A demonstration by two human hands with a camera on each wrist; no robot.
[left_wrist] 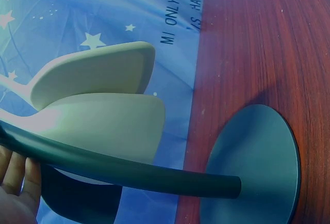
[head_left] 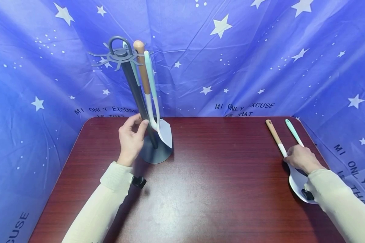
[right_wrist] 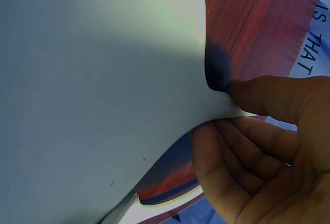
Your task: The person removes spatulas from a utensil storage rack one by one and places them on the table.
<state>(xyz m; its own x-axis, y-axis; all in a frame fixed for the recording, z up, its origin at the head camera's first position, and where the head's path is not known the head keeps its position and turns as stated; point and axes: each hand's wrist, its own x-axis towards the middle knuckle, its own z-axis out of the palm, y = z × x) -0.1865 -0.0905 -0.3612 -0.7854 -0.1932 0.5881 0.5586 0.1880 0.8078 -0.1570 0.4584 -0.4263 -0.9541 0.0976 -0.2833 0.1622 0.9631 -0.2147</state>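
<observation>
My left hand grips the dark pole of a utensil rack, thumb in front and fingers behind. From its hooked top hang a wood-handled utensil and a mint-handled turner; another mint handle is partly behind the pole. Pale, broad heads show beside the pole in the left wrist view. At the table's right side my right hand pinches the white neck of a wood-handled spoon between thumb and fingers. Its wide white head fills much of the right wrist view, and my sleeve covers part of it in the head view.
A second mint-handled utensil lies beside the spoon, its lower part hidden by my right hand. The rack's round base is over the left-back part of the red-brown table. Blue star-printed cloth hangs around the table.
</observation>
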